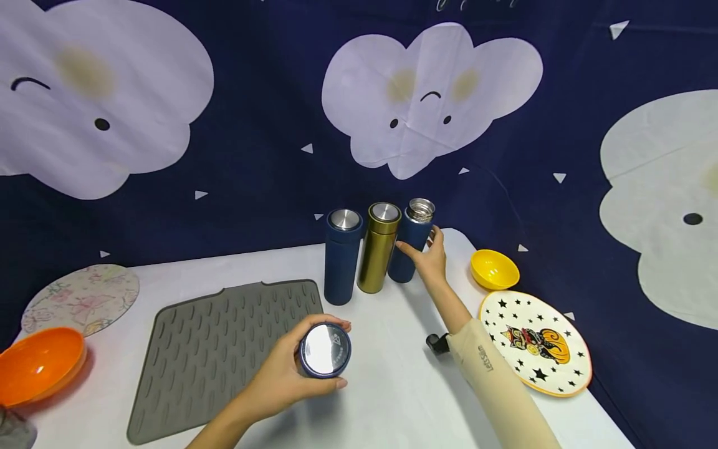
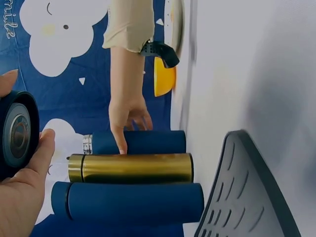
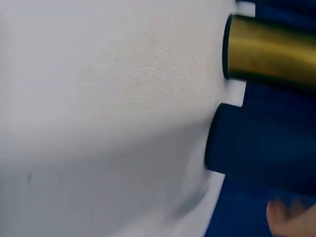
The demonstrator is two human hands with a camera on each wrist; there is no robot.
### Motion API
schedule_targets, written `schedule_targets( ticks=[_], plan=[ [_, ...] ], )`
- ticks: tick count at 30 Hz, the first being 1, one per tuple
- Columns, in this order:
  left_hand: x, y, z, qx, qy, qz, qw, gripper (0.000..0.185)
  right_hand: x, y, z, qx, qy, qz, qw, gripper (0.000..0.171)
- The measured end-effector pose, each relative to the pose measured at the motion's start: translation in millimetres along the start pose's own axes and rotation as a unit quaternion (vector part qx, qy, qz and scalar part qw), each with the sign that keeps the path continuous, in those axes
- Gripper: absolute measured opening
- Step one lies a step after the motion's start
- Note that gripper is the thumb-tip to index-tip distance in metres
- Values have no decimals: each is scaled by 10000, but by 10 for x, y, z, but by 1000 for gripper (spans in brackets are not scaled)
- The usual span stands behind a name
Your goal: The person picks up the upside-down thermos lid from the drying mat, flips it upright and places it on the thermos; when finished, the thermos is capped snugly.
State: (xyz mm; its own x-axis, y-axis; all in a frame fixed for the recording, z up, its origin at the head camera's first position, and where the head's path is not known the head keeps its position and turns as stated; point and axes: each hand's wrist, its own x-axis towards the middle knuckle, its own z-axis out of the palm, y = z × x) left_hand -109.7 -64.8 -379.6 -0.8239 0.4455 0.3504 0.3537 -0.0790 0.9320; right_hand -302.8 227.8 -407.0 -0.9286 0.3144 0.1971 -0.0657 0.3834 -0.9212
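Observation:
My left hand (image 1: 291, 368) grips a dark blue bottle lid (image 1: 325, 350) with a shiny silver top, thumb and fingers round its sides. The lid's hollow underside shows in the left wrist view. Upright at the back, an uncapped blue thermos bottle (image 1: 412, 246) shows its steel threaded neck. My right hand (image 1: 429, 259) is spread around this bottle, thumb on the left and fingers on the right; in the right wrist view its blurred fingers (image 3: 277, 217) stand apart from the bottle's side. A gold thermos (image 1: 374, 255) and a capped blue thermos (image 1: 342, 262) stand beside it to the left.
A grey drying mat (image 1: 224, 355) lies left of the bottles. At far left are an orange bowl (image 1: 42, 368) and a floral round mat (image 1: 84, 296). To the right sit a yellow bowl (image 1: 495, 269) and a cat-patterned plate (image 1: 535, 343). A cloud-printed cloth (image 1: 269, 125) hangs behind.

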Motion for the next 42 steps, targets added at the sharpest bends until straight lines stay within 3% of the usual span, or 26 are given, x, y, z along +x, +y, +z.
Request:
schedule_targets(
  ticks=[2, 6, 9, 14, 20, 25, 29, 33, 38, 42],
  plan=[
    [-9, 1, -10, 39, 30, -25, 10000, 65, 54, 55, -6, 93, -126, 74, 9999, 82],
    [-18, 17, -48, 164, 171, -184, 9995, 65, -26, 67, -58, -6, 45, -136, 9999, 69],
    [-17, 32, -81, 244, 311, -274, 9988, 67, -239, 2, -128, -130, 93, -368, 9992, 67],
    [54, 63, -121, 119, 500, -310, 9982, 69, -776, -175, -216, 83, -386, -546, 9977, 67],
    [409, 228, -105, -131, 530, -106, 9985, 68, -1344, -336, -174, 39, -960, -986, 9905, 68],
    [805, 329, 25, -203, 384, 80, 9990, 67, -1568, -292, -87, -23, -1311, -1321, 9825, 69],
    [1048, 250, 171, -38, 228, 276, 9994, 67, -1606, -234, -58, -96, -1324, -1521, 9794, 70],
    [1185, 122, 273, 124, 286, 338, 9989, 67, -1621, -224, -52, -258, -1350, -1524, 9787, 72],
    [1210, -53, 392, 515, 312, 288, 9978, 64, -1641, -209, -52, -396, -1264, -1615, 9779, 67],
    [1171, -188, 428, 789, 533, 382, 9947, 63, -1636, -211, -54, -388, -1223, -1742, 9763, 63]
  ],
)
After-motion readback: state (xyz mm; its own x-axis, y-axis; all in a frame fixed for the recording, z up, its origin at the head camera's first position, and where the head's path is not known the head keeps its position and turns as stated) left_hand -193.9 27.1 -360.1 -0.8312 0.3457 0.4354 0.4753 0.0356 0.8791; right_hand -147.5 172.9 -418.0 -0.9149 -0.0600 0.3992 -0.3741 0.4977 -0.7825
